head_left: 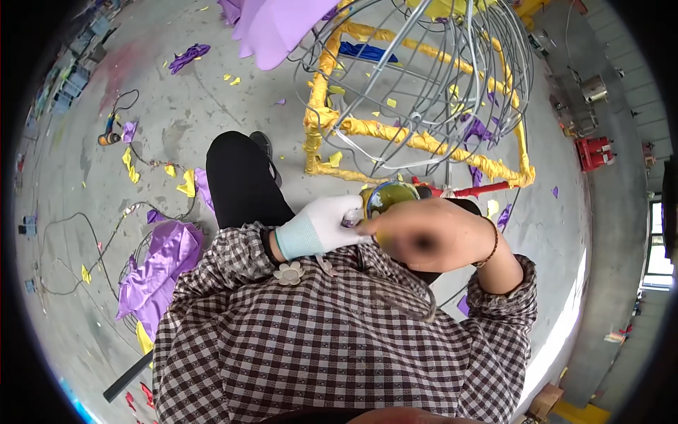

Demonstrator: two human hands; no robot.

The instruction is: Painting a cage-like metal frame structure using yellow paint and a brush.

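— Head view: what were the hands doing?

— The left hand (321, 225), in a white glove, was curled around something small just under a round tin (390, 197) with a yellowish inside. I could not tell whether it gripped the tin itself or a small thing beside it. The bare right hand (431, 237) was closed in a loose fist right against the tin's near edge; motion blur hid what it pinched, if anything. Both hovered above the person's lap, over a black trouser leg (240, 180).

— And how far along did the work look?

— Partway, I would judge. Just beyond the tin stood a wire frame (431, 78); its lower bars (424, 145) were already wrapped in yellow cloth, while the curved upper wires were bare. A purple panel (272, 28) hung at its top left.

— What else lay about?

— Purple fabric (155, 272) was heaped on the concrete floor (176, 113) to the left, with yellow and purple scraps scattered round, so cutting and covering seemed unfinished.
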